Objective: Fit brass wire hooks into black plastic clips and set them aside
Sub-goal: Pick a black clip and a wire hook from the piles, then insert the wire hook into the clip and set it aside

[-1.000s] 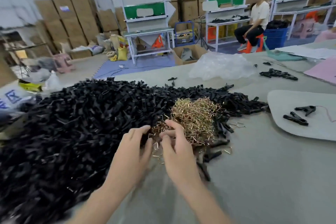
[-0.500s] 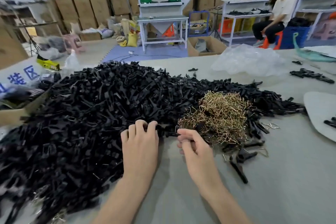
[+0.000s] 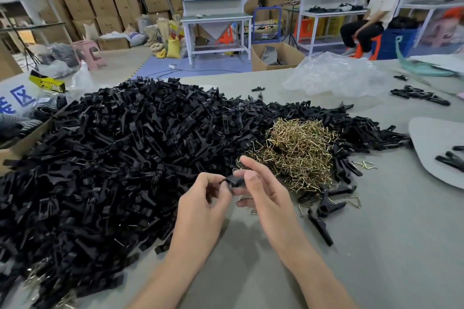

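Observation:
A big heap of black plastic clips [image 3: 120, 158] covers the left and middle of the grey table. Against its right side lies a tangle of brass wire hooks [image 3: 298, 150]. In front of both, my left hand [image 3: 203, 206] and my right hand [image 3: 263, 195] meet just above the table and pinch one black clip [image 3: 234, 180] between their fingertips. My right index finger sticks out towards the brass tangle. Whether a hook sits in the held clip is hidden by my fingers.
Loose clips [image 3: 326, 208] and stray hooks [image 3: 365, 164] lie right of my hands. A grey mat [image 3: 431, 138] with a few clips is at the right edge, a crumpled clear plastic bag [image 3: 334, 75] behind. A cardboard box [image 3: 22, 143] stands at left. A seated person [image 3: 369, 17] is far back.
My hands have lifted off the heap's edge and come together, now holding a single black clip between them. The camera has tilted down and shifted left.

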A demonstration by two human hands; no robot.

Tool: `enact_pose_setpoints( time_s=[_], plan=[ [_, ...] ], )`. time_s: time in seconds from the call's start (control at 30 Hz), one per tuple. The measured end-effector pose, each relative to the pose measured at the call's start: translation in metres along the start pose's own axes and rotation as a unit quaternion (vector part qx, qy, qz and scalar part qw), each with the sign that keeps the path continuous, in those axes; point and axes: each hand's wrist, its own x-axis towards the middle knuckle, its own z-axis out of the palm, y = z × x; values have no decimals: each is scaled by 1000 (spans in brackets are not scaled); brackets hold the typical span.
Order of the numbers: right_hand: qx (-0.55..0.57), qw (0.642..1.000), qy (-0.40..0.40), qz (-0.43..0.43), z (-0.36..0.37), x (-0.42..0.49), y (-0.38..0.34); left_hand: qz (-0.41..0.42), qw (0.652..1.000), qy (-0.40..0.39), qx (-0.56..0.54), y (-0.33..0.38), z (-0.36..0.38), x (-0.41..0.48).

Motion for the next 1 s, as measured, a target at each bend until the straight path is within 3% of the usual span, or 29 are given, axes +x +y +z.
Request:
enact_pose_setpoints(
  time_s=[0.1, 0.3, 0.43, 0.53, 0.6, 0.67, 0.83, 1.0],
  plan=[
    [-62, 998, -1, -17, -3, -3, 1, 39, 997, -13, 65, -5, 2, -4],
    [-90, 994, -36, 45, -22, -8, 2, 205, 962, -27, 176, -5, 2, -4],
    [-122, 989, -73, 49, -38, -10, -1, 175, 972, -64, 145, 0, 6, -9],
    [19, 1000, 8, 17, -47, -8, -10, 148, 978, -62, 134, 4, 14, -12],
    [214, 974, 67, -4, -61, -4, -17, 157, 973, -69, 157, 8, 22, -14],
    [315, 944, 98, -33, -73, -1, -25, 175, 965, -94, 173, 12, 33, -17],
    [410, 899, 148, -49, -88, 0, -32, 226, 946, -143, 183, 24, 61, -28],
    [426, 893, 141, -41, -89, -1, -30, 233, 942, -153, 187, 27, 65, -28]
  ],
)
